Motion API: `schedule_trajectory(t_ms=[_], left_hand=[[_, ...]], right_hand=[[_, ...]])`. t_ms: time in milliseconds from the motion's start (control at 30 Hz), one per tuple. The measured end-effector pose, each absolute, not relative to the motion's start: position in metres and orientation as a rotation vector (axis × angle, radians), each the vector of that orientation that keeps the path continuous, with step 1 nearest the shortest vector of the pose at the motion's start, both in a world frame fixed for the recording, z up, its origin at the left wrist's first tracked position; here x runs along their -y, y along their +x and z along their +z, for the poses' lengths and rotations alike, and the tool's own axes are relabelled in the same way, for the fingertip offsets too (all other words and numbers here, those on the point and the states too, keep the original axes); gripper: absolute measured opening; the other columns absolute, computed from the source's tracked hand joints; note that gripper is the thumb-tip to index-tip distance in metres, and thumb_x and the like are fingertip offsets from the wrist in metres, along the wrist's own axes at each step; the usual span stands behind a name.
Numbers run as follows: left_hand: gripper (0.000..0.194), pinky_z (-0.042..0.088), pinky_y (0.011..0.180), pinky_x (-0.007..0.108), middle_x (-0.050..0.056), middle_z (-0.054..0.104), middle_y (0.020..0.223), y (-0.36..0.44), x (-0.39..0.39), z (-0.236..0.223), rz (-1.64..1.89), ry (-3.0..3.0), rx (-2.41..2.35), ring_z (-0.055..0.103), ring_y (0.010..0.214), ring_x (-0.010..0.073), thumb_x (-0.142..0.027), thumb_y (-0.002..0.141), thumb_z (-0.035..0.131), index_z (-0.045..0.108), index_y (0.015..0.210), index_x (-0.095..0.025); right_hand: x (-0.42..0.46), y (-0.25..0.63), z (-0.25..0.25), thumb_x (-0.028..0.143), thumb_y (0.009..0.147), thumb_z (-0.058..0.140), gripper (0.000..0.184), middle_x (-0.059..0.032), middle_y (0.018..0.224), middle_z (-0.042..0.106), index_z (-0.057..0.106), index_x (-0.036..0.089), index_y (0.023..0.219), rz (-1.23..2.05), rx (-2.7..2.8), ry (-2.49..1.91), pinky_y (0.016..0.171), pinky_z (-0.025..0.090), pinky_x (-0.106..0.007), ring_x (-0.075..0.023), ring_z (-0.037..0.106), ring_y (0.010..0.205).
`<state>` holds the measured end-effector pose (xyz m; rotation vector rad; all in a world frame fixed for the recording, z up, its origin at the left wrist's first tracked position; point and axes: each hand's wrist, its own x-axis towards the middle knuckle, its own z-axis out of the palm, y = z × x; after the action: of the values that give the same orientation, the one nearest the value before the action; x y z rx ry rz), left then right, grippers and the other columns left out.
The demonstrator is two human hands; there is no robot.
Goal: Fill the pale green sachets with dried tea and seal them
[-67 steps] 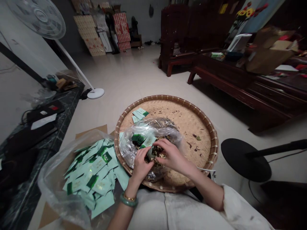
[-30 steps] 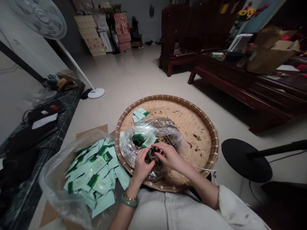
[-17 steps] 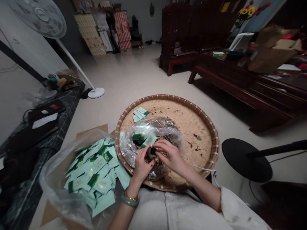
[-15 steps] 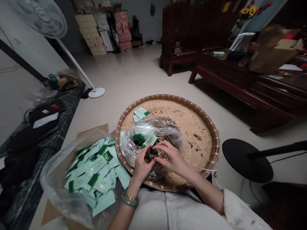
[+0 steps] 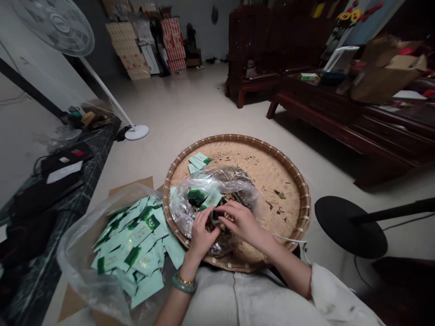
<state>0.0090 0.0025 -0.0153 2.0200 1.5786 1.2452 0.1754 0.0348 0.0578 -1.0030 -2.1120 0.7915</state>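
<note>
Over the near part of a round woven bamboo tray [image 5: 217, 147], both hands meet at a small sachet [image 5: 215, 218] with a dark opening. My left hand [image 5: 201, 233] grips its left side between thumb and fingers. My right hand [image 5: 243, 222] reaches in from the right, its curled fingertips on the sachet's edge; what else they may pinch is hidden. Below them a crumpled clear plastic bag [image 5: 180, 210] holds loose dried plant bits [image 5: 231, 221]. Pale green packets [image 5: 212, 199] with dark green ends and a dark strip-like thing [image 5: 239, 198] lie in it.
Left of the tray, a big clear bag [image 5: 73, 242] in a cardboard box holds many pale green packets [image 5: 146, 242]. A few packets [image 5: 200, 160] lie on the tray's far left. A black round stand base [image 5: 350, 226] stands right; a white fan [image 5: 137, 131] stands far left.
My right fingertips have shifted slightly at the sachet, and its dark opening shows more squarely. My left hand keeps its grip. The tray, bags and packets stay as they were.
</note>
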Motion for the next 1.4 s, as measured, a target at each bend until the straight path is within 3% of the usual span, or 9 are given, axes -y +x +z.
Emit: schedule_trajectory(t_ms=[167, 300, 467, 600, 800, 1000, 1133, 1233, 1400], left_hand=[[0.053, 0.048, 0.091, 0.042, 0.009, 0.062, 0.112, 0.009, -0.001, -0.016, 1.229, 2.073, -1.539, 0.057, 0.104, 0.0236, -0.01, 0.07, 0.059, 0.051, 0.121, -0.019], [0.053, 0.048, 0.091, 0.043, 0.009, 0.062, 0.111, 0.009, -0.001, -0.015, 1.213, 2.098, -1.507, 0.056, 0.104, 0.024, -0.008, 0.069, 0.058, 0.051, 0.121, -0.019], [0.053, 0.047, 0.091, 0.042, 0.009, 0.062, 0.112, 0.011, -0.001, -0.011, 1.163, 2.083, -1.475, 0.056, 0.104, 0.0236, -0.008, 0.07, 0.058, 0.051, 0.121, -0.02], [0.053, 0.047, 0.091, 0.043, 0.009, 0.061, 0.113, 0.012, -0.001, -0.012, 1.123, 2.086, -1.425, 0.054, 0.105, 0.0241, -0.009, 0.071, 0.059, 0.05, 0.123, -0.02], [0.057, 0.047, 0.089, 0.04, 0.011, 0.058, 0.112, 0.003, -0.001, -0.006, 1.007, 1.946, -1.363, 0.054, 0.105, 0.0233, -0.013, 0.073, 0.06, 0.048, 0.128, -0.019], [0.03, 0.051, 0.072, 0.031, 0.007, 0.065, 0.093, -0.005, -0.01, -0.008, 0.937, 1.71, -1.331, 0.06, 0.079, 0.0171, -0.019, 0.078, 0.058, 0.065, 0.107, -0.018], [0.013, 0.05, 0.071, 0.029, 0.005, 0.067, 0.082, -0.007, -0.013, -0.014, 1.068, 1.532, -1.354, 0.062, 0.077, 0.017, -0.023, 0.074, 0.063, 0.069, 0.083, -0.016], [0.012, 0.05, 0.07, 0.028, 0.004, 0.067, 0.076, -0.006, -0.012, -0.015, 1.127, 1.438, -1.351, 0.062, 0.074, 0.0167, -0.027, 0.072, 0.064, 0.068, 0.075, -0.016], [0.022, 0.052, 0.073, 0.03, 0.006, 0.07, 0.084, 0.0, -0.009, -0.015, 1.056, 1.244, -1.313, 0.065, 0.077, 0.0178, -0.028, 0.069, 0.068, 0.068, 0.086, -0.015]], right_hand=[[-0.04, 0.173, 0.051, 0.014, 0.083, 0.057, 0.031, -0.0083, 0.099, 0.061, 0.06, 0.019, 0.113, 0.761, 2.172, -1.064, 0.077, 0.049, -0.03, -0.0188, 0.06, 0.088], [-0.046, 0.171, 0.046, 0.007, 0.081, 0.057, 0.02, -0.0043, 0.084, 0.064, 0.066, 0.019, 0.094, 0.759, 2.18, -1.019, 0.072, 0.047, -0.025, -0.016, 0.061, 0.079], [-0.047, 0.171, 0.044, 0.009, 0.075, 0.065, 0.01, -0.0015, 0.076, 0.062, 0.062, 0.018, 0.076, 0.725, 2.225, -1.161, 0.064, 0.041, -0.022, -0.0146, 0.058, 0.073], [-0.048, 0.172, 0.042, 0.008, 0.072, 0.066, 0.013, -0.0001, 0.076, 0.059, 0.059, 0.018, 0.074, 0.709, 2.259, -1.313, 0.06, 0.037, -0.021, -0.0139, 0.056, 0.07], [-0.053, 0.182, 0.042, 0.01, 0.08, 0.06, 0.008, -0.0018, 0.078, 0.06, 0.06, 0.017, 0.078, 0.757, 2.249, -1.134, 0.062, 0.039, -0.022, -0.0141, 0.055, 0.071], [-0.053, 0.183, 0.047, 0.005, 0.079, 0.058, 0.013, -0.0024, 0.076, 0.061, 0.061, 0.018, 0.079, 0.728, 2.289, -1.077, 0.066, 0.041, -0.024, -0.0156, 0.055, 0.075], [-0.045, 0.184, 0.05, 0.024, 0.085, 0.058, 0.009, -0.0069, 0.086, 0.061, 0.064, 0.018, 0.089, 0.703, 2.256, -1.113, 0.074, 0.044, -0.028, -0.0178, 0.056, 0.083], [-0.043, 0.184, 0.046, 0.039, 0.081, 0.064, 0.024, -0.0097, 0.092, 0.062, 0.067, 0.018, 0.092, 0.658, 2.29, -1.134, 0.081, 0.043, -0.035, -0.0225, 0.054, 0.093], [-0.049, 0.179, 0.03, 0.028, 0.086, 0.06, 0.014, -0.0068, 0.084, 0.065, 0.069, 0.02, 0.081, 0.625, 2.249, -1.124, 0.082, 0.04, -0.035, -0.0203, 0.055, 0.089]])
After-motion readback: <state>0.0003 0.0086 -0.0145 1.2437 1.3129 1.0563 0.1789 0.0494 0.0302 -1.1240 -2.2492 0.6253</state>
